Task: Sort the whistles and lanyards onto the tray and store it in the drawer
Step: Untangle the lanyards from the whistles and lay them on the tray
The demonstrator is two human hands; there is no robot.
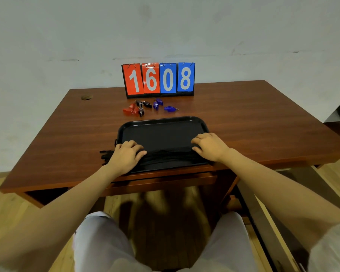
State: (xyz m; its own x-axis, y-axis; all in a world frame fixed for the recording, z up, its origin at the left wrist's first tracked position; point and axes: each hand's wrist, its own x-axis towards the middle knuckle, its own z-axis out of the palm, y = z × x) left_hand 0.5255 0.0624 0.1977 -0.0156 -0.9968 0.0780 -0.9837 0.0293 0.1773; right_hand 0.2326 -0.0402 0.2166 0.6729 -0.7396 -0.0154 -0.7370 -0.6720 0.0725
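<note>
A reddish-brown wooden desk [243, 118] carries everything. On it lie a black plastic rectangular tray [161, 130] near the front edge, small red, black and blue plastic whistles [145, 107] behind it, and a red-and-blue flip scoreboard [158, 79] at the back.

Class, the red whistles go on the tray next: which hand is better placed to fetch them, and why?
Left, probably. The red whistles lie beyond the tray toward its left end, on the left hand side; the right hand would have to cross over.

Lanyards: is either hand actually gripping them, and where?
Both hands press on the black lanyards lying across the tray: left hand, right hand. A closed grip cannot be told.
</note>
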